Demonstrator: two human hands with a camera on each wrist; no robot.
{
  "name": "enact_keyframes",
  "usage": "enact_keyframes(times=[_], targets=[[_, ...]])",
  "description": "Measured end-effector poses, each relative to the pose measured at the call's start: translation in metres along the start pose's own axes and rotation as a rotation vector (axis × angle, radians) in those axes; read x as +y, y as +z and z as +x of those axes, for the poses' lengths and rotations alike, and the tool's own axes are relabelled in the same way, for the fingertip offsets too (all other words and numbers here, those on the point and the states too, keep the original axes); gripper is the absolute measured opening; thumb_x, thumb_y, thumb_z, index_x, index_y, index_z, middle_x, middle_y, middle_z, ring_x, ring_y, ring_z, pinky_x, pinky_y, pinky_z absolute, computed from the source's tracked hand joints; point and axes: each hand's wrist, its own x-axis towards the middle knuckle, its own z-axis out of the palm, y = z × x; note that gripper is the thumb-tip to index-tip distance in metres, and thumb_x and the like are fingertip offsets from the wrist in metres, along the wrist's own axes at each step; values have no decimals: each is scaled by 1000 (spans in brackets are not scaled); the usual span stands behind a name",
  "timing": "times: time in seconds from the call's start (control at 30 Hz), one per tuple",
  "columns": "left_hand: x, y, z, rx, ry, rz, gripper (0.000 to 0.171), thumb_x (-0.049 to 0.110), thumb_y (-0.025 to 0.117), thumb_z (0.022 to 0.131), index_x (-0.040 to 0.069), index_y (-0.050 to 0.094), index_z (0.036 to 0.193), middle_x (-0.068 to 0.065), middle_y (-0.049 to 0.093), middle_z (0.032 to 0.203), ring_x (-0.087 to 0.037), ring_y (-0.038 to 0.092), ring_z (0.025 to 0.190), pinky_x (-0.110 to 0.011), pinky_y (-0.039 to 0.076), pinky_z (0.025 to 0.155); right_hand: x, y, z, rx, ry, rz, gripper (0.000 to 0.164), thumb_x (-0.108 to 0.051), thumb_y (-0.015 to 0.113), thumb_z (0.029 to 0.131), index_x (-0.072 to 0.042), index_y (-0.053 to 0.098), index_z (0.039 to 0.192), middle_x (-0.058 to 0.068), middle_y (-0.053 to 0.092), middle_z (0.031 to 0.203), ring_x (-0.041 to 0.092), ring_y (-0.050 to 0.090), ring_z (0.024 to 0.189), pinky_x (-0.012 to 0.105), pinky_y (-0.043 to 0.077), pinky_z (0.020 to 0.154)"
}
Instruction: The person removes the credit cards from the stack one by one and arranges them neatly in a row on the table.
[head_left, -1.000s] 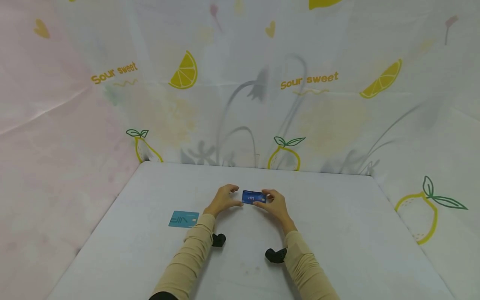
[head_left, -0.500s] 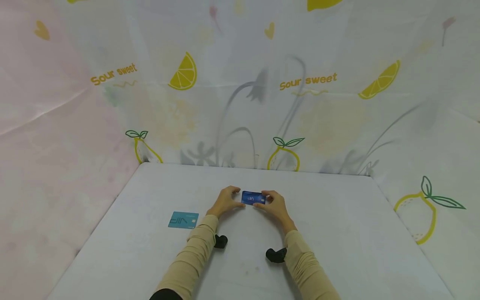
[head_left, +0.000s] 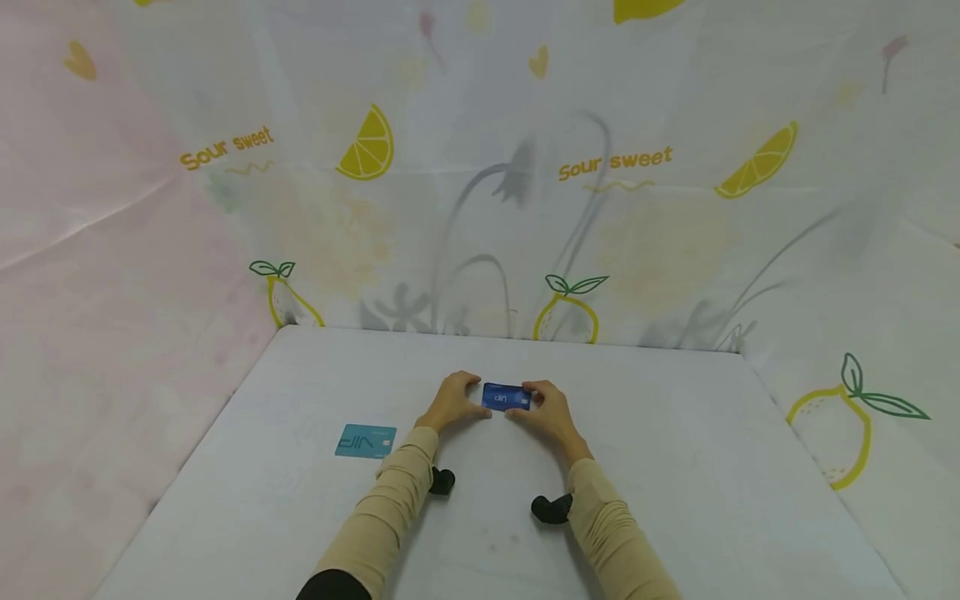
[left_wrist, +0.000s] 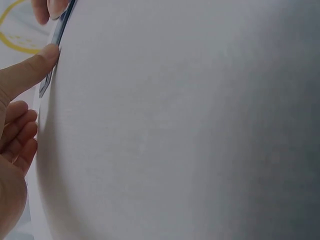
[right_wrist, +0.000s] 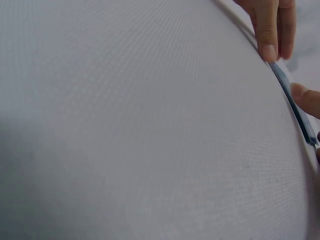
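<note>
A dark blue VIP card (head_left: 504, 397) with a small chip lies near the middle of the table, its lettering upside down. My right hand (head_left: 552, 414) pinches its right end, thumb on the near edge and fingertips on the far edge. The left hand (head_left: 453, 400) is curved around the card's left end, its thumb (left_wrist: 35, 69) touching the near edge in the left wrist view while the other fingers stand apart. Seen edge-on in the right wrist view, the card (right_wrist: 292, 105) looks thick; whether several are stacked, I cannot tell.
A teal VIP card (head_left: 365, 441) lies flat on the white table (head_left: 675, 467), left of the left forearm. Black rounded devices (head_left: 551, 510) sit at both wrists. Behind the table hangs a lemon-print cloth (head_left: 480, 167).
The left hand has shifted slightly to the right and nearer, its thumb closing on the blue card's left end. The right hand and both cards stay nearly where they were.
</note>
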Motion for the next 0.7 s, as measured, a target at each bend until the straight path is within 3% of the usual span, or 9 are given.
enact_keyframes(times=[0.27,0.5,0.63,0.67,0.7], targets=[[-1,-2,4,-14,26,25,65,19,87,64,-9,60,116,-21,61,112,-33,56,107,-43,43,96,2,-1,2,-6,-31,-11,58,-19,84,68,7,61,116,18,59,105,29,55,91,42,47,80],[0,-6,10,-41,47,51,67,20,89,61,-9,61,114,-18,62,106,-30,57,97,-41,46,89,3,-3,6,-45,-9,-44,59,-18,84,67,6,61,116,17,57,105,29,54,92,42,47,83],[-10,-4,18,-65,53,18,73,29,90,58,-8,61,114,-16,61,104,-28,56,94,-40,47,86,2,-4,8,-73,13,-53,58,-18,84,68,5,62,116,16,56,105,29,54,94,43,47,84],[-22,2,23,-57,90,16,75,36,89,59,-6,62,115,-13,61,103,-25,56,92,-36,48,84,2,-4,9,-80,16,-57,57,-18,84,68,5,62,116,15,56,105,28,54,94,42,47,84],[-25,3,25,-58,98,23,77,40,88,59,-5,62,115,-12,60,102,-23,55,90,-35,48,82,2,-5,9,-87,19,-63,56,-18,84,68,5,63,115,15,55,105,28,54,94,42,47,84]])
